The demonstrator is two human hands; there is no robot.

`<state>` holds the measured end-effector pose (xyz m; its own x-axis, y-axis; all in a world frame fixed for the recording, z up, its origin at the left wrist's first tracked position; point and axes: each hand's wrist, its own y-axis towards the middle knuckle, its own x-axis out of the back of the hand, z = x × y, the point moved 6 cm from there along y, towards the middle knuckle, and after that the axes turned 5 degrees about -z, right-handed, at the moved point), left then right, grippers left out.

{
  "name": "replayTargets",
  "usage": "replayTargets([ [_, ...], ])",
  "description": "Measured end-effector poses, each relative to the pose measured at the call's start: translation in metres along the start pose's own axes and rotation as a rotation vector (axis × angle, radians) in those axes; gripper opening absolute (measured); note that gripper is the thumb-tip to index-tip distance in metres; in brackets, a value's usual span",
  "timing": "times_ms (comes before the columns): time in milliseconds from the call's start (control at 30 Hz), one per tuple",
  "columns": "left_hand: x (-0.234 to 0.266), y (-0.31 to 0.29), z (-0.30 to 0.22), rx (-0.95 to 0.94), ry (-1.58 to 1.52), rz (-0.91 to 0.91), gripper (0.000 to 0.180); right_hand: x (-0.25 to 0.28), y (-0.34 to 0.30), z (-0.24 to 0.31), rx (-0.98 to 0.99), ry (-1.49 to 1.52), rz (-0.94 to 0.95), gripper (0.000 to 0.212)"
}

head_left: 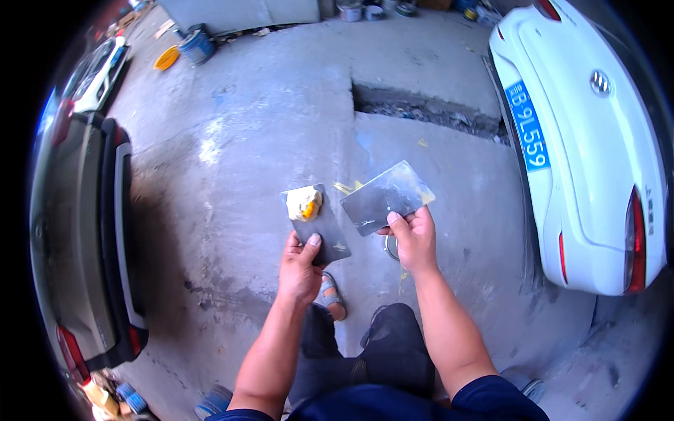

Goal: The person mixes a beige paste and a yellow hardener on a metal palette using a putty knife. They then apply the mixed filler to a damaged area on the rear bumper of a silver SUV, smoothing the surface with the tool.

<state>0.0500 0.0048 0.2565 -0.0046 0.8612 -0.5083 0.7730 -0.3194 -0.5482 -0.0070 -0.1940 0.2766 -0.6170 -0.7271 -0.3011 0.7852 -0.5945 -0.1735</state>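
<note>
My left hand point(302, 265) grips a dark, flat putty spreader point(324, 228) by its near end, thumb on top. On the spreader's far end sits a lump of cream-coloured putty point(302, 202) with a bright orange-yellow dab on it. My right hand point(414, 238) pinches a second flat spreader point(386, 198) between thumb and fingers. That plate is tilted, its face smeared grey, with a pale yellowish residue at the right corner. The two spreaders are held apart, close to each other. Behind my right hand, a round can or lid point(391, 247) is mostly hidden.
A white car point(562, 140) stands at right, a dark car point(95, 238) at left. A broken trench point(428, 111) cuts the concrete floor ahead. A blue bucket point(196, 46) and yellow basin point(166, 58) stand far left; several cans point(349, 12) line the back.
</note>
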Motion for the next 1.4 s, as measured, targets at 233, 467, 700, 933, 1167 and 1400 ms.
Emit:
replayTargets([
  [233, -0.046, -0.077, -0.151, -0.102, -0.176, -0.114, 0.027, -0.150, -0.037, 0.149, 0.257, -0.074, 0.158, 0.028],
  [467, -0.054, -0.108, -0.256, -0.305, -0.280, -0.173, 0.023, -0.245, -0.044, 0.204, 0.453, -0.255, 0.324, 0.018],
  [700, -0.077, -0.120, -0.300, -0.426, -0.381, -0.197, 0.023, -0.281, -0.033, 0.245, 0.545, -0.196, 0.415, 0.021],
  [933, -0.124, -0.117, -0.326, -0.623, -0.337, -0.271, 0.022, -0.288, 0.004, 0.274, 0.554, -0.099, 0.514, 0.018],
  [1167, -0.146, -0.126, -0.364, -0.864, -0.316, -0.318, 0.020, -0.314, 0.023, 0.274, 0.387, 0.012, 0.768, 0.022],
  [1400, -0.115, -0.166, -0.375, -0.813, -0.568, -0.474, 0.023, -0.358, 0.032, 0.305, 0.399, 0.362, 0.887, 0.028],
])
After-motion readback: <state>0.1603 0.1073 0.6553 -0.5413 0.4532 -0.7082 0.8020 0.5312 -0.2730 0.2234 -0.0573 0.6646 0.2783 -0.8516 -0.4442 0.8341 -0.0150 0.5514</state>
